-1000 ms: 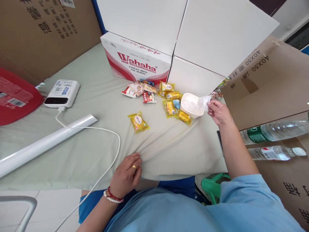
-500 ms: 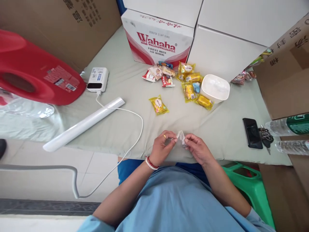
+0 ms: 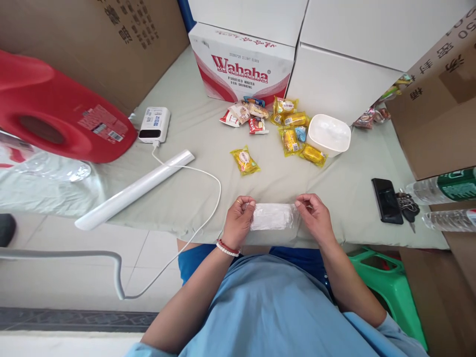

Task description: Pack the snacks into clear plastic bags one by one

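Observation:
A flat, clear plastic bag [image 3: 273, 217], wrinkled and whitish, is stretched out sideways over the table's near edge. My left hand [image 3: 240, 220] pinches its left end between thumb and fingers. At the other end, the upper right corner is pinched by my right hand [image 3: 316, 215]. Beyond my hands one yellow-wrapped snack cake [image 3: 245, 160] lies by itself on the cloth. Farther back are several more yellow-wrapped cakes [image 3: 291, 141] beside a white plastic bowl [image 3: 329, 135], and a small heap of red and white snack packets [image 3: 243, 114].
A white power bank [image 3: 154, 125] with a white cable [image 3: 218, 186] and a white plastic roll [image 3: 136, 190] lie left, near a red jug [image 3: 67, 114]. Cartons [image 3: 245, 64] line the back. Right are a phone [image 3: 387, 201], keys [image 3: 408, 206], bottles [image 3: 448, 221] and a green stool [image 3: 390, 280].
The plastic bag, bunched between my fingertips before, is now spread flat. My hands have moved apart, the left one leftward and the right one rightward. The view has shifted slightly.

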`<state>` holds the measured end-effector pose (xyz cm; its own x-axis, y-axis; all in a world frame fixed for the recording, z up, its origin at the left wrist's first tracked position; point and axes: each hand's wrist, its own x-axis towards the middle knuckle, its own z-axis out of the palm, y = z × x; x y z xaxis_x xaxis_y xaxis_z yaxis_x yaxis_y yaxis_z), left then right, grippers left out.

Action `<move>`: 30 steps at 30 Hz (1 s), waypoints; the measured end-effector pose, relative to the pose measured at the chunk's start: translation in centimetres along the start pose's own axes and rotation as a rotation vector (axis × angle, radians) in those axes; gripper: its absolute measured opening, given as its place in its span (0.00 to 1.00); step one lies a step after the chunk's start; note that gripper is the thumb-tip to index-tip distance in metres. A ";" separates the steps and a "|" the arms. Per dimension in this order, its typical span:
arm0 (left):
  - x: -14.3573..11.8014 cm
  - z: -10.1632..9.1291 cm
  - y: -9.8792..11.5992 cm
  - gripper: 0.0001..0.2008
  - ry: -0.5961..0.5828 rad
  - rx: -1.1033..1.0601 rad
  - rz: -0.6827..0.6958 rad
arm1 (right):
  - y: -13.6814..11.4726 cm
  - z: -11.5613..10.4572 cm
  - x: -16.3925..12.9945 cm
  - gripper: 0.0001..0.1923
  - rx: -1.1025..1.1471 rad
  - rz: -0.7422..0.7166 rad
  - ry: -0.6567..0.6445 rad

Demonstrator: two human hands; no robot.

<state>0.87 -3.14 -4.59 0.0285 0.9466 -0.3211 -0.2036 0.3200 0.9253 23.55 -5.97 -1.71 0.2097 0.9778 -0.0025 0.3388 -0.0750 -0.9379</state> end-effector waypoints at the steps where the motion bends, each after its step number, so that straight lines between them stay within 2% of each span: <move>1: 0.1 0.1 0.0 0.21 0.016 0.000 -0.007 | -0.2 -0.1 -0.4 0.12 -0.079 -0.121 -0.008; 4: 0.1 0.6 0.0 0.22 0.004 0.012 -0.035 | -0.8 0.6 -1.3 0.19 -0.265 -0.424 -0.237; 5: 0.0 0.8 0.1 0.23 -0.012 0.002 -0.042 | -0.8 1.0 -1.5 0.19 -0.305 -0.475 -0.323; 7: -0.3 1.1 0.4 0.24 -0.043 -0.046 -0.061 | -0.7 2.1 -1.6 0.12 -0.331 -0.498 -0.420; 9: -0.6 1.1 0.8 0.25 -0.057 -0.116 -0.086 | -0.3 2.9 -1.6 0.10 -0.273 -0.433 -0.418; 13: -1.4 0.3 1.1 0.26 -0.070 -0.209 -0.110 | 0.0 3.4 -1.6 0.09 -0.072 -0.156 -0.300; 16: -1.8 -0.2 0.7 0.28 -0.122 -0.161 -0.128 | -0.1 3.2 -1.6 0.10 0.148 0.083 -0.304; 19: -1.7 -0.5 0.4 0.22 -0.130 -0.089 -0.107 | -0.4 2.6 -1.2 0.13 0.415 0.263 -0.304; 24: 0.0 -1.8 1.1 0.21 -0.149 -0.044 -0.096 | -0.5 0.4 0.1 0.14 0.605 0.369 -0.221; 25: 0.3 -2.1 1.3 0.22 -0.116 -0.023 -0.085 | -0.5 0.0 0.2 0.14 0.618 0.394 -0.226; 28: 0.6 -2.6 1.9 0.24 0.080 0.093 -0.005 | -0.6 -0.6 0.2 0.13 0.693 0.435 -0.246; 30: -0.1 -2.1 2.2 0.25 0.091 0.148 -0.011 | -0.6 -0.5 0.0 0.12 0.781 0.458 -0.270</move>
<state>-1.65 -2.60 -3.00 -0.0607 0.9378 -0.3419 -0.0574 0.3386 0.9392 23.77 -6.00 -0.95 -0.0827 0.9052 -0.4168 -0.4547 -0.4064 -0.7925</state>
